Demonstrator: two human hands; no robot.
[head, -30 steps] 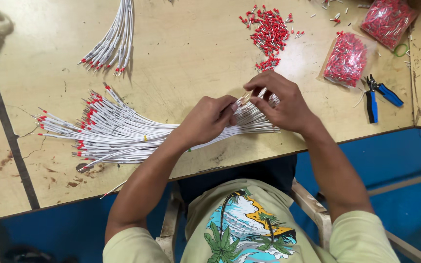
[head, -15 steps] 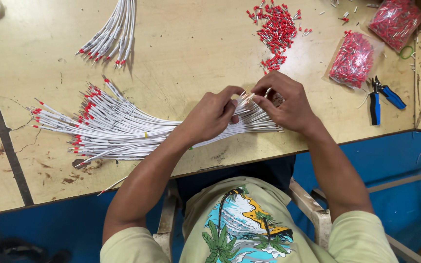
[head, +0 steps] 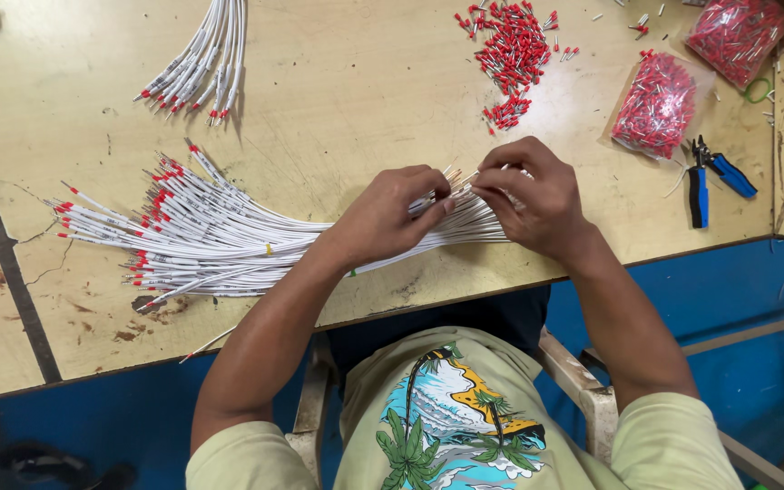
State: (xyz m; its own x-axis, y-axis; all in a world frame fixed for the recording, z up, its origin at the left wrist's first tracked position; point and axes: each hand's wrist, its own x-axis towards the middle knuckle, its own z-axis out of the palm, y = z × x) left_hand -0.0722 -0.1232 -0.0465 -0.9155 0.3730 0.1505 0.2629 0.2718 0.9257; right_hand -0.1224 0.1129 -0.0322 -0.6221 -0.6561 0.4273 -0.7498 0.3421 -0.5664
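- Fingers of both my hands met over the bare-ended side of the white wire bundle (head: 256,238): the left hand (head: 387,218) pinched a few strands between thumb and fingertips, and the right hand (head: 537,195) curled closed over the same ends, touching them.
- Away to the left of my fingers the bundle fanned out flat on the table, its far ends tipped red.
- Beyond my fingers lay a loose heap of red ferrules (head: 510,50); further right sat two clear bags of the same red pieces (head: 655,104).
- Just right of my right hand rested blue-handled pliers (head: 711,177), apart from it.
- Far up to the left, a smaller bunch of tipped wires (head: 200,59) ran off the top edge.
- I saw a worn, scratched yellowish table (head: 347,100), stained near its front edge, with blue floor below and a chair frame (head: 583,381) under me.
- My right palm hid the wire tips, so I could not tell whether a ferrule sat between those fingers.
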